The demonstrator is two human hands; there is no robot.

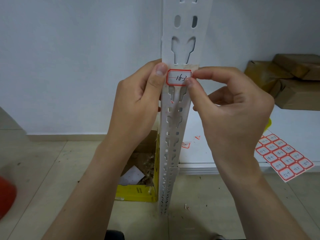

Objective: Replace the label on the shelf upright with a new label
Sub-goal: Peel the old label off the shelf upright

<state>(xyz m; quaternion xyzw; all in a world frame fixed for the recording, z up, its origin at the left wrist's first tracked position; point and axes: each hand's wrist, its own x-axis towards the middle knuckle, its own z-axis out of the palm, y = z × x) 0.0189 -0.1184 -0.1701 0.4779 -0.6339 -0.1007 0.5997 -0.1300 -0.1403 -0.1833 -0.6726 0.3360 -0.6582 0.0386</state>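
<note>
Pale blue wall behind, beige tiled floor (52, 170) below, speckled with debris, and right up the middle runs the white slotted shelf upright (180, 40). On its face sits the red-bordered label (179, 77), handwritten "16-3", lying flat across the upright over a patch of yellowish residue. The left hand (136, 103) wraps the upright's left edge, thumb pressed just beside the label's left border. The right hand (232, 118) comes in from the other side, thumb and forefinger pinched on the label's right edge, thumb tip covering the lower right corner. Whether that edge is stuck down or lifted cannot be told.

Down to the right, a white shelf board (242, 153) carries a sheet of red-bordered labels (284, 156) with handwritten numbers, overhanging the board's front edge. Small torn label scraps (186, 145) lie on the board near the upright. Further back on it, brown wrapped parcels (290, 80) are stacked. Left of the upright, on the floor, an open yellow cardboard box (138, 191) holds paper and shavings.
</note>
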